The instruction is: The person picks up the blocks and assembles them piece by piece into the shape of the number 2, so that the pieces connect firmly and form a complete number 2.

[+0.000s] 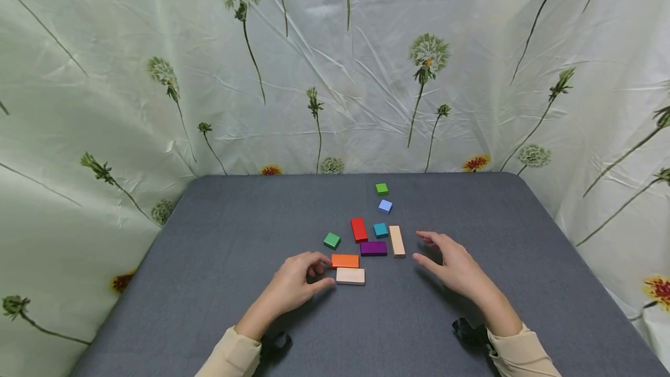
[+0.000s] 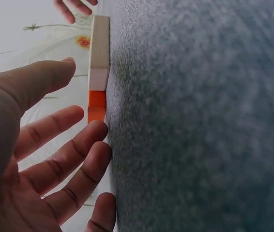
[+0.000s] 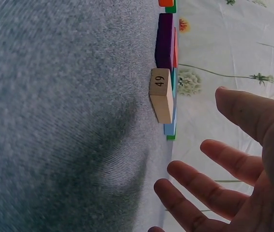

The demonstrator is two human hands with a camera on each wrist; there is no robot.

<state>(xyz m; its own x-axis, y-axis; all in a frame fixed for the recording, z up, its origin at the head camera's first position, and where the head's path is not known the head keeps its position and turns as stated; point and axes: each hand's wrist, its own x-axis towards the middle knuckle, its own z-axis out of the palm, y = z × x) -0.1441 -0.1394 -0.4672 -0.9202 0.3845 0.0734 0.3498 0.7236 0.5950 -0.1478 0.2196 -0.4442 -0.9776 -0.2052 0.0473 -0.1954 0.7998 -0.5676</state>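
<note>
My left hand (image 1: 295, 281) is beside the orange block (image 1: 345, 260) and the pale wooden block (image 1: 350, 276), which lie one behind the other. Its fingers are loosely bent with nothing between them; the fingertips come close to the orange block, and I cannot tell whether they touch. To the right, my right hand (image 1: 454, 265) hovers with spread fingers, apart from a long wooden block (image 1: 397, 241). In the right wrist view that wooden block (image 3: 161, 95) bears the number 49 on its end. A purple block (image 1: 373, 248) lies between the two wooden ones.
Behind the purple block lie a red block (image 1: 359, 230) and a teal block (image 1: 380, 230). A blue block (image 1: 385, 206) and a light green one (image 1: 382, 189) sit farther back. A darker green block (image 1: 332, 241) lies to the left. A floral curtain (image 1: 366, 74) hangs behind the grey table (image 1: 235, 220).
</note>
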